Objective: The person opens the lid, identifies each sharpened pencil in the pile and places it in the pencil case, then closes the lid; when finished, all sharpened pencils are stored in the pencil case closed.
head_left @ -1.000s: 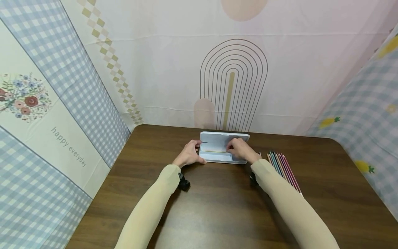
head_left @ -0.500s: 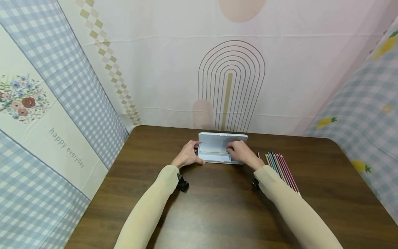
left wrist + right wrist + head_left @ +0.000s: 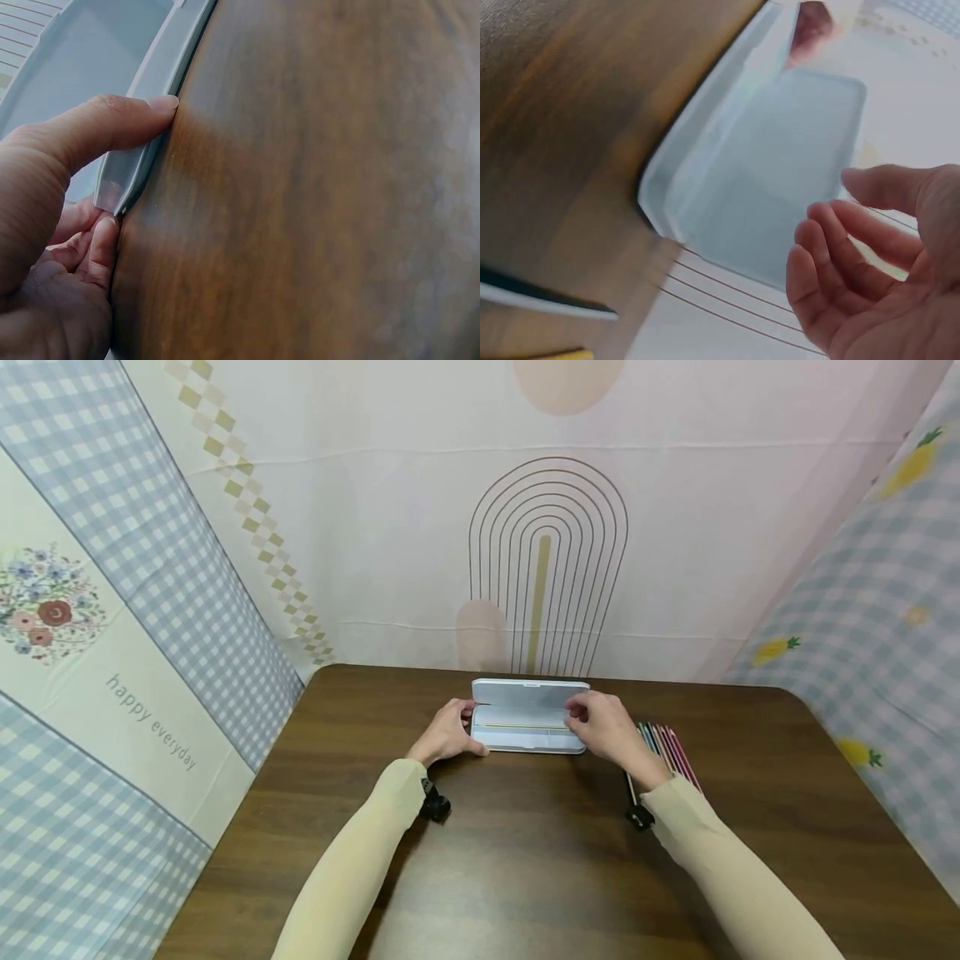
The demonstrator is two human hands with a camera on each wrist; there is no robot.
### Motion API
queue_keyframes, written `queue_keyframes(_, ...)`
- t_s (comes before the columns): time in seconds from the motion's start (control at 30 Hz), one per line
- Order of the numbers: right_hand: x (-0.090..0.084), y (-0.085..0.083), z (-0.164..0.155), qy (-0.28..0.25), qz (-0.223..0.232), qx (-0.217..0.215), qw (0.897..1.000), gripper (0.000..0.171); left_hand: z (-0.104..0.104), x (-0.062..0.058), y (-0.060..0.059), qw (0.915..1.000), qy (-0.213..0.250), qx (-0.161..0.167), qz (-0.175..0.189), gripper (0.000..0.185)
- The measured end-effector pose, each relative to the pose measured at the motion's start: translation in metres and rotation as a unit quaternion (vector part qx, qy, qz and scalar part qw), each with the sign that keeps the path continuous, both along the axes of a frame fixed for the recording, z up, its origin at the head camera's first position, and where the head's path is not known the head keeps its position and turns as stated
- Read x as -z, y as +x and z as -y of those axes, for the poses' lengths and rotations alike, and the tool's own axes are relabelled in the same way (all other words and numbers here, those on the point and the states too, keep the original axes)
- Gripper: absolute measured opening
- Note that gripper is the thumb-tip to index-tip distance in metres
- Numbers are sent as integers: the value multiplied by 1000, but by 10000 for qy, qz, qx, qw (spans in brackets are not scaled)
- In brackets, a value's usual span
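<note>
A pale blue-white pencil case (image 3: 525,741) lies at the back of the table, its lid (image 3: 525,693) raised. Inside it a thin yellow pencil (image 3: 517,726) runs lengthwise. My left hand (image 3: 447,732) grips the case's left end. In the left wrist view the thumb presses on the front rim (image 3: 142,161) and the other fingers sit around the corner. My right hand (image 3: 606,724) is at the case's right end, above the tray. Its fingers (image 3: 832,247) are loosely bent with nothing between them, as the right wrist view shows, and a gap separates them from the thumb.
Several coloured pencils (image 3: 675,756) lie side by side to the right, partly behind my right forearm. Another pencil (image 3: 631,787) lies beside my right wrist. A patterned cloth (image 3: 375,543) hangs directly behind the brown wooden table (image 3: 525,843).
My right hand has come up and right, out of the pencil case, uncovering the tray's right end and leaving the yellow pencil lying there. My left hand keeps its grip on the case.
</note>
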State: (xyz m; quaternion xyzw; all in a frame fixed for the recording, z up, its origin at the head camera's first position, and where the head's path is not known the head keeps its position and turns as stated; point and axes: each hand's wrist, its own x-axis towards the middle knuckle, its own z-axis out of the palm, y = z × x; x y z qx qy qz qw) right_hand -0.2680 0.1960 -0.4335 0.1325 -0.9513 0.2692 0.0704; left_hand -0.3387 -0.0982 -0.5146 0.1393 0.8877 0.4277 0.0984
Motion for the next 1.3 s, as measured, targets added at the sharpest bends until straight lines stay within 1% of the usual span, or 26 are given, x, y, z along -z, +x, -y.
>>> queue_keyframes(0.1, -11, 9, -5, 47, -8, 351, 9994, 17, 1, 0, 0, 10000, -8, 17, -11, 97)
queue_keyframes(0.2, -17, 16, -13, 95, -28, 659, 9978, 16, 2, 0, 0, 10000, 16, 6, -1, 97)
queue_keyframes(0.27, -19, 21, -20, 103, -19, 797, 9968, 16, 2, 0, 0, 10000, 17, -5, 5, 97)
queue_keyframes(0.37, -19, 28, -32, 114, 116, 946, 9954, 18, 2, 1, 0, 10000, 11, -16, 7, 97)
queue_keyframes(0.5, -11, 37, -48, 114, 384, 1086, 9933, 19, 2, 1, 0, 10000, 71, -37, 29, 97)
queue_keyframes(0.77, 12, 47, -75, 213, 824, 1273, 9882, 18, 3, 0, -1, 9999, 75, -50, 67, 96)
queue_keyframes(0.93, 23, 49, -86, 306, 1130, 1461, 9823, 24, 2, 0, 0, 10000, 9, -57, 28, 95)
queue_keyframes(1.1, 31, 53, -93, 327, 1513, 1568, 9754, 19, 1, 0, 1, 10000, 50, -54, 58, 95)
queue_keyframes(1.2, 35, 55, -95, 311, 1674, 1590, 9725, 25, 1, 1, 1, 9999, 64, -39, 69, 96)
queue_keyframes(1.3, 38, 56, -96, 326, 1727, 1552, 9721, 36, 0, 0, 1, 9999, 86, -11, 71, 96)
